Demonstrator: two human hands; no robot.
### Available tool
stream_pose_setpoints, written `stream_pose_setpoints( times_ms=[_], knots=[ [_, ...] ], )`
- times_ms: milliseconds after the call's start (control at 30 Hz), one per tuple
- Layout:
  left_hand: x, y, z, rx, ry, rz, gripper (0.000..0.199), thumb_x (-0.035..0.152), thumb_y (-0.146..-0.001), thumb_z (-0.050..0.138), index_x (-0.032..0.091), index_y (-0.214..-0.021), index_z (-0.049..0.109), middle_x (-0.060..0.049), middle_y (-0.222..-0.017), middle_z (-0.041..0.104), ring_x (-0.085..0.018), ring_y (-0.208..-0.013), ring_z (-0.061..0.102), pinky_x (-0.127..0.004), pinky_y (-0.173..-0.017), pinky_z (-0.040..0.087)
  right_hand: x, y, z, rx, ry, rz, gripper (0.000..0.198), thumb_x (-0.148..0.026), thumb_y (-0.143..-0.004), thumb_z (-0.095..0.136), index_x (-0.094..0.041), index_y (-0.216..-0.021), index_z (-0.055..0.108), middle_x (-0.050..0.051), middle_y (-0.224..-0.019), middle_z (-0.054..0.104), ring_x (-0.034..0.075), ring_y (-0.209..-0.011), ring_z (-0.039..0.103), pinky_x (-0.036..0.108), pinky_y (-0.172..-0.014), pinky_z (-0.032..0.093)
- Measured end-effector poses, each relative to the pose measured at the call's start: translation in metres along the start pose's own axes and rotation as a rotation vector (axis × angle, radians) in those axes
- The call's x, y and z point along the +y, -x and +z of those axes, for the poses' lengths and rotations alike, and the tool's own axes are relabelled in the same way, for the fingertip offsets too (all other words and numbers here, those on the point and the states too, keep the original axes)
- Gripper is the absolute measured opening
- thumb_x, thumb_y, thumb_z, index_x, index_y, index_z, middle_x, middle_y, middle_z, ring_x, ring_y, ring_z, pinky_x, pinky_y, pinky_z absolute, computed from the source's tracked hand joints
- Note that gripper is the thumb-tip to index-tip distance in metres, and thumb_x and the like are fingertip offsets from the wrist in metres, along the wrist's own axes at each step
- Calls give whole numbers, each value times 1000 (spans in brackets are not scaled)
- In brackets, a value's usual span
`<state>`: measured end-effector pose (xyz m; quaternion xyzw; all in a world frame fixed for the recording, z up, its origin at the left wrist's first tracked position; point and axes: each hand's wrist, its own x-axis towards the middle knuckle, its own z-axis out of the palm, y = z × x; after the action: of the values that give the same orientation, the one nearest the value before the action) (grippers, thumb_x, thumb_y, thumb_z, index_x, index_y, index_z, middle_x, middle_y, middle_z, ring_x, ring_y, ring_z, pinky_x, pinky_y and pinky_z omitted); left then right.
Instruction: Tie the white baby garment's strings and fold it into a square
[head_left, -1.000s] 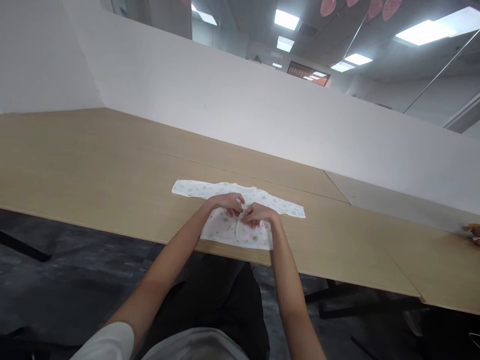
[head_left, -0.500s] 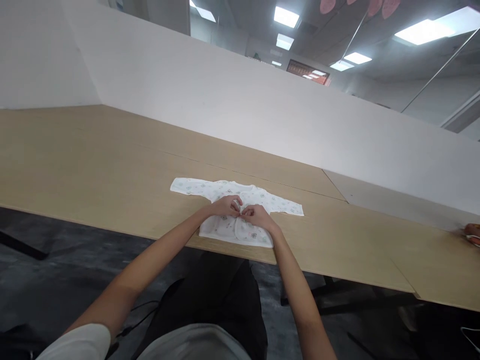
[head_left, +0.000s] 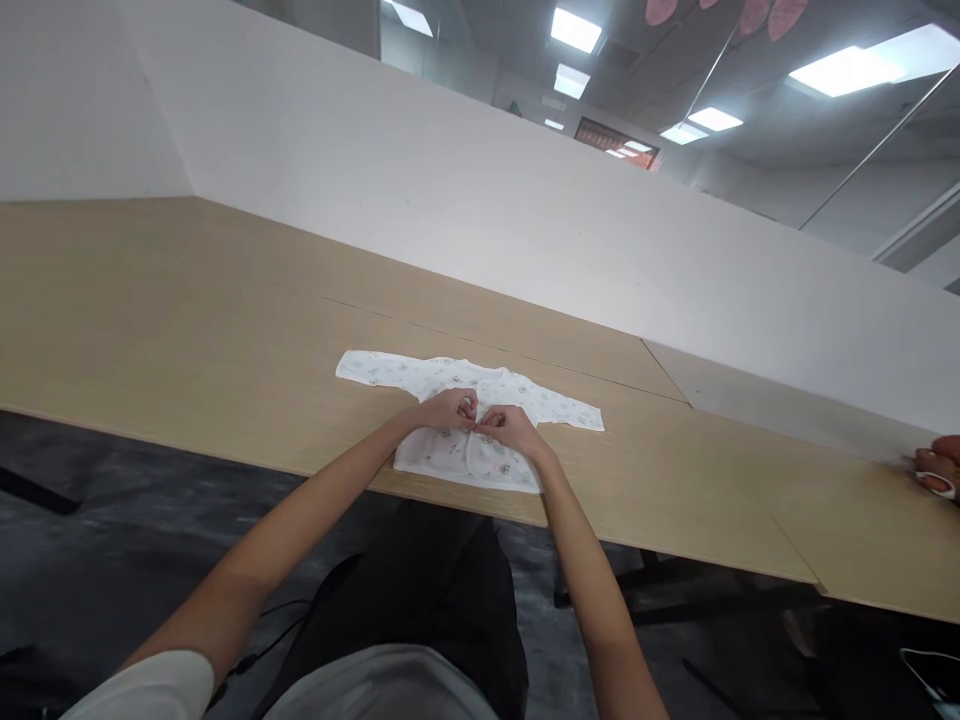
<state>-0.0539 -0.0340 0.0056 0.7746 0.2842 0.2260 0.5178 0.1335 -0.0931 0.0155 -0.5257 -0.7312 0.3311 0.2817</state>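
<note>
A small white baby shirt (head_left: 431, 452) with a scattered print lies spread on the wooden table, both long sleeves stretched out to the sides. Its front opening runs down the middle, and its hem is close to the table's front edge. At the middle of the front, my left hand (head_left: 450, 409) pinches the cloth with bent fingers. Beside it, almost touching, my right hand (head_left: 509, 427) grips the other side of the opening between thumb and fingers. Whatever small fastening may be between the fingertips is hidden.
The long table (head_left: 187, 320) has seams across its top. Behind it rises a white partition (head_left: 420, 210). At the far right edge sits a brownish-red object (head_left: 939, 464) with a white part. Dark table legs (head_left: 720, 603) stand below, and a cable (head_left: 274, 638) lies on the floor.
Both hands stay at the middle of the shirt's front with hardly any movement. The whole view has shifted slightly.
</note>
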Motion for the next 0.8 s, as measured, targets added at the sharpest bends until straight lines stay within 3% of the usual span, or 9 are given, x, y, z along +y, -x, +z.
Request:
stream_pose_setpoints(
  times_ms=[133, 267, 333, 400, 500, 600, 700, 800],
  knots=[
    [1, 1, 0, -18, 49, 26, 33, 32, -62, 72, 18, -76, 46, 2, -70, 60, -11, -63, 55, -22, -57, 42, 2, 0, -1, 27, 15, 14, 23, -36, -70, 70, -13, -69, 65, -2, -55, 53, 8, -52, 44, 19, -49, 31],
    [7, 0, -8, -36, 60, -37, 30, 32, -64, 68, 18, -85, 51, 0, -75, 62, -11, -61, 54, -21, -51, 39, -1, 2, -11, -93, -87, 117, 21, -33, -73, 68, -13, -82, 68, -2, -57, 56, 8, -47, 45, 19, -45, 31],
    [11, -5, -14, 28, 9, -95, 29, 31, -67, 64, 19, -91, 54, -1, -81, 64, -12, -61, 55, -21, -48, 38, -4, -4, -18, -54, -76, 182, 21, -30, -77, 64, -13, -88, 68, -1, -59, 58, 7, -44, 44, 19, -45, 33],
    [16, -17, -20, 144, -107, -128, 26, 28, -70, 59, 19, -94, 57, -3, -87, 66, -13, -65, 58, -21, -51, 42, -9, -17, -21, 85, 27, 225, 20, -30, -82, 59, -13, -88, 67, 0, -62, 60, 8, -46, 47, 20, -48, 36],
    [21, -42, -20, 367, -332, -101, 23, 18, -74, 51, 17, -94, 61, -5, -93, 67, -15, -79, 62, -24, -67, 47, -17, -45, -15, 248, 313, 270, 24, -37, -86, 56, -16, -93, 66, 6, -82, 67, 15, -72, 61, 23, -65, 44],
    [18, -61, -9, 525, -500, -123, 24, 13, -77, 45, 15, -92, 64, -8, -97, 68, -18, -90, 62, -26, -79, 47, -22, -67, 2, 267, 557, 353, 29, -37, -88, 51, -16, -106, 61, 12, -104, 65, 22, -96, 61, 29, -76, 45],
    [8, -67, 2, 550, -604, -181, 25, 14, -80, 44, 12, -89, 66, -11, -96, 68, -19, -89, 62, -28, -80, 47, -20, -73, 18, 262, 642, 394, 31, -30, -92, 41, -15, -114, 56, 15, -111, 60, 24, -98, 61, 32, -78, 46],
    [-4, -66, 5, 515, -630, -150, 27, 15, -81, 43, 12, -89, 68, -10, -97, 69, -18, -89, 62, -27, -82, 47, -15, -68, 23, 282, 646, 384, 30, -29, -93, 38, -16, -112, 57, 14, -110, 60, 23, -99, 60, 33, -79, 46]
  ],
)
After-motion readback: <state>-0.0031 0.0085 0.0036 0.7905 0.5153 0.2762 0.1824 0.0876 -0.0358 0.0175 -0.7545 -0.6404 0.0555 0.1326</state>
